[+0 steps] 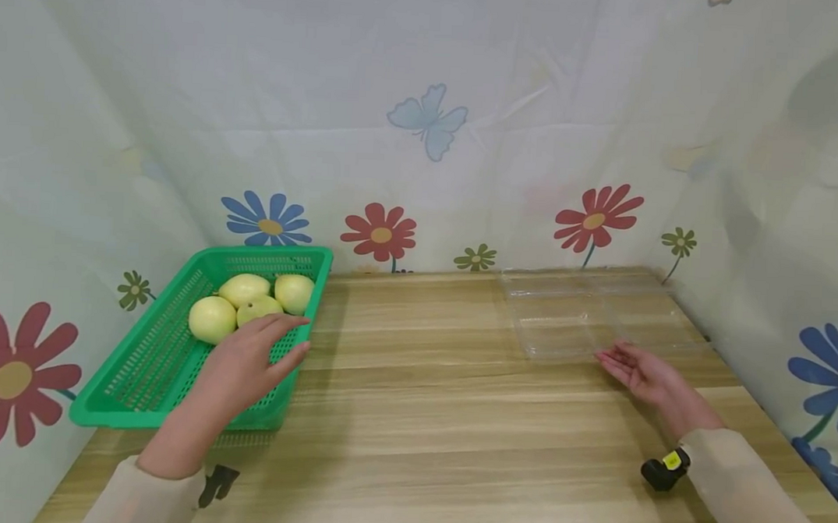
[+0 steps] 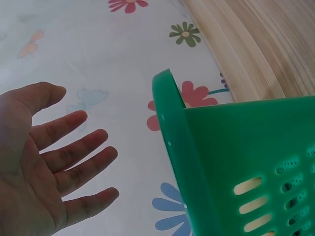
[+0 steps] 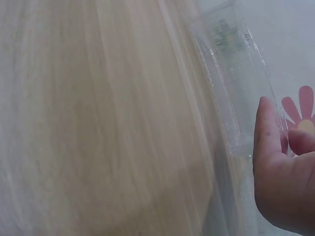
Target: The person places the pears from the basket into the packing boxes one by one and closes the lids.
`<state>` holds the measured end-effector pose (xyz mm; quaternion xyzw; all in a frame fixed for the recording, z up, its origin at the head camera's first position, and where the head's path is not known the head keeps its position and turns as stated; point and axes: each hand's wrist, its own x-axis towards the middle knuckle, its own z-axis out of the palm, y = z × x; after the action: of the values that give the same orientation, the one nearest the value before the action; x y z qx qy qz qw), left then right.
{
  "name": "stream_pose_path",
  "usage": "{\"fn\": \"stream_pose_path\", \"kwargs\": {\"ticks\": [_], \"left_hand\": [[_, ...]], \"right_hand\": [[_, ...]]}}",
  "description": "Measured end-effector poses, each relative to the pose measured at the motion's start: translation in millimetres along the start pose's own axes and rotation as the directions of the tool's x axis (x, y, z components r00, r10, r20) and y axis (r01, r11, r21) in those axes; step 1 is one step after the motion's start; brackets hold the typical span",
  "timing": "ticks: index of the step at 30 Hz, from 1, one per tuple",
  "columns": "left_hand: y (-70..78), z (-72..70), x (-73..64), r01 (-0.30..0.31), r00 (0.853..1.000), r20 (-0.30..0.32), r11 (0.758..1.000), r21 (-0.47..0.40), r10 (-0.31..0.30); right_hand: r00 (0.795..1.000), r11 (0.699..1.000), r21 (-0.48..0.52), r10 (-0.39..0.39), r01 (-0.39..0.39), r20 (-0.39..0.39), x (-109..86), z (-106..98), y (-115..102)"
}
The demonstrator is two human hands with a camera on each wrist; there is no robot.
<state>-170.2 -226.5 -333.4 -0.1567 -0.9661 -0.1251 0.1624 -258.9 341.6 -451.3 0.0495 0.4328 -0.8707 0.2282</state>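
Observation:
Several pale yellow-green round fruits (image 1: 213, 320) sit at the far end of a green plastic basket (image 1: 134, 418) on the left. My left hand (image 1: 246, 363) hovers over the basket's right side, close to the fruits, holding nothing. Its fingers (image 2: 81, 174) are spread in the left wrist view, beside the green rim. On the right lies a clear plastic container (image 1: 548, 353) with an opened lid section. My right hand (image 1: 642, 374) is at its front edge, fingers relaxed, fingertips right at the plastic. The right wrist view has that hand overlapping the container's side.
The wood-grain table (image 1: 411, 433) spans the space between the basket and the container. A white curtain (image 1: 428, 51) printed with flowers stands close behind and along both sides. Each sleeve has a small black device (image 1: 665, 469) at the wrist.

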Motion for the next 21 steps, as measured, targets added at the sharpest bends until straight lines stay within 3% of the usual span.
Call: {"fn": "stream_pose_path", "kwargs": {"ticks": [11, 21], "left_hand": [[-0.4, 2.1, 1.4, -0.019, 1.000, -0.011, 1.000, -0.012, 0.019], [0.1, 2.0, 1.7, -0.023, 1.000, -0.012, 1.000, -0.014, 0.023]], "right_hand": [[0.999, 0.994, 0.113, -0.005, -0.001, 0.052, 0.8, 1.2, 3.7], [0.999, 0.996, 0.086, 0.017, -0.020, 0.043, 2.6, 11.3, 10.7]]}}
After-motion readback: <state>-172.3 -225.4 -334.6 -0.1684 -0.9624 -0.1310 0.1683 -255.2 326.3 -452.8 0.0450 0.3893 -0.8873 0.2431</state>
